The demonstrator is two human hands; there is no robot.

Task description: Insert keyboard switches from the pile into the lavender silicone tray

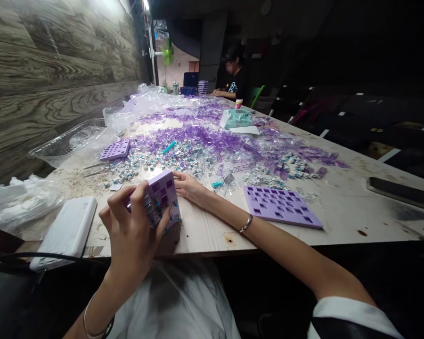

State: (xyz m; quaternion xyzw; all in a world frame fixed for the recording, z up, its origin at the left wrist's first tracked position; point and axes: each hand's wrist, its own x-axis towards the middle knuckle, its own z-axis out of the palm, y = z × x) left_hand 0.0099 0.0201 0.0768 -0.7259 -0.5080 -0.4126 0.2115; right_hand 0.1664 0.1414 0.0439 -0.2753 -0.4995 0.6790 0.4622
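Note:
My left hand (pixel 134 219) is closed on a light purple tray with square holes (pixel 165 184), which it holds tilted up on edge near the front of the table. Clear pieces and small metallic and blue bits sit in and against the tray's face, partly covered by my thumb. Behind the tray's right edge reaches my right hand (pixel 191 187), palm side near the table. Its fingertips are hidden by the tray, so whether they grip anything does not show. A second purple tray (pixel 281 205) lies flat to the right of my right forearm.
Small white and blue parts (pixel 194 157) and purple clear pieces (pixel 212 136) are heaped beyond my hands. Another purple tray (pixel 115 150), tweezers (pixel 95 165) and a white power strip (pixel 65 230) lie left. A phone (pixel 403 192) lies right. Another person (pixel 235 75) sits at the far end.

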